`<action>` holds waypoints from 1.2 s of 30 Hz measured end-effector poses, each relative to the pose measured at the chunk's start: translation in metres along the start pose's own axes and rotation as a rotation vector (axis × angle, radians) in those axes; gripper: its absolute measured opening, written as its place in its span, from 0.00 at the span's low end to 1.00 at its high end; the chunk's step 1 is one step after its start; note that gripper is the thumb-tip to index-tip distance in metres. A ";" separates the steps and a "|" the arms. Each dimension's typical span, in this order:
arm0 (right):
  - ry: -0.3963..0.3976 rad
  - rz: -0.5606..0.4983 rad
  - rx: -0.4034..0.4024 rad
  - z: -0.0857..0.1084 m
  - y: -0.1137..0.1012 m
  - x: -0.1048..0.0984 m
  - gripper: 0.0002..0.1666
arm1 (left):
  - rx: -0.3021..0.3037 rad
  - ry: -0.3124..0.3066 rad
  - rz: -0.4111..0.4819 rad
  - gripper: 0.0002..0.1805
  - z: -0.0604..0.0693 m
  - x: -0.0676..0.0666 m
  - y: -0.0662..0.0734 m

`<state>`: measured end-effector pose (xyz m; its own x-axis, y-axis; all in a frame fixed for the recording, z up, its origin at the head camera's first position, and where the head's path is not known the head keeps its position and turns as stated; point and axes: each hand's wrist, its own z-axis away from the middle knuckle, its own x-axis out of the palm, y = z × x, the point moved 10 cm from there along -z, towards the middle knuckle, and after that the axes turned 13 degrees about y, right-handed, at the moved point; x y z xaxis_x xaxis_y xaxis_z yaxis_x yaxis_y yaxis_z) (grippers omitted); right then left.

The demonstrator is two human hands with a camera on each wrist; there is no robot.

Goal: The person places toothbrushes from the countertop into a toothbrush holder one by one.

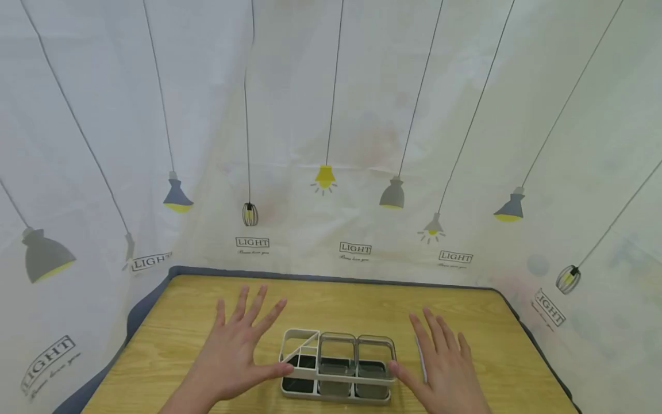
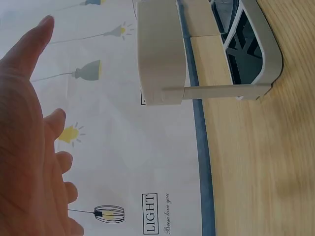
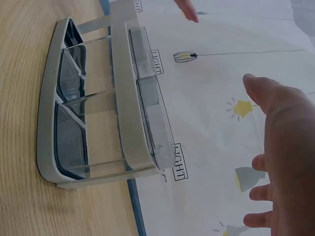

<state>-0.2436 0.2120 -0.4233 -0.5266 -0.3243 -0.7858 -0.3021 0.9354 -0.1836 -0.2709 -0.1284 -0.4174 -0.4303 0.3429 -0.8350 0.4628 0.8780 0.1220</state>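
A white two-tier desk organizer [image 1: 354, 379] stands upright on the table, with dark bottoms in its lower compartments. Two clear plastic bins [image 1: 376, 339] sit side by side in its right part, and thin dividers split the left part. My left hand [image 1: 233, 356] hovers at its left side, fingers spread and thumb pointing towards it. On the other side my right hand [image 1: 447, 368] is held with fingers extended, its thumb near the organizer's right end. Both wrist views show a gap between each hand and the organizer [image 2: 162, 54], [image 3: 123, 88]. Neither hand holds anything.
The wooden table [image 1: 186, 322] has a dark blue border along its back and sides. Behind it hangs a white sheet [image 1: 289, 115] printed with lamps and the word LIGHT. Beside the right hand shows a thin pale edge [image 1: 422, 359], mostly hidden.
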 end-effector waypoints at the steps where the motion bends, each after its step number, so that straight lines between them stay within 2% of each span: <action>1: 0.000 -0.028 0.008 -0.001 0.001 0.000 0.53 | 0.001 -0.010 0.026 0.60 0.000 0.002 0.001; 5: -0.027 -0.150 0.071 -0.004 0.008 0.002 0.50 | 0.004 -0.054 0.163 0.63 0.000 0.015 0.003; 9: -0.097 -0.288 0.190 -0.006 0.022 0.010 0.51 | -0.016 -0.130 0.356 0.68 0.000 0.034 0.003; 14: -0.160 -0.381 0.337 -0.008 0.040 0.027 0.50 | -0.084 -0.205 0.609 0.74 0.002 0.061 -0.002; 18: -0.171 -0.433 0.423 -0.012 0.051 0.040 0.46 | -0.142 -0.205 0.720 0.77 0.003 0.077 -0.007; 23: -0.192 -0.427 0.476 -0.012 0.067 0.056 0.42 | -0.193 -0.195 0.803 0.78 0.003 0.090 -0.013; 26: -0.216 -0.412 0.483 -0.011 0.075 0.066 0.39 | -0.197 -0.191 0.853 0.78 0.003 0.096 -0.015; 32: -0.255 -0.335 0.471 -0.008 0.089 0.084 0.32 | -0.191 -0.192 0.955 0.75 0.006 0.104 -0.013; 36: -0.284 -0.258 0.445 -0.005 0.099 0.101 0.27 | -0.209 -0.207 0.985 0.71 0.008 0.110 -0.012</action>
<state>-0.3305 0.2711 -0.5185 -0.2282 -0.5568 -0.7987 0.0029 0.8200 -0.5724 -0.3177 -0.1044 -0.5149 0.2189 0.8956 -0.3872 0.3851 0.2853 0.8777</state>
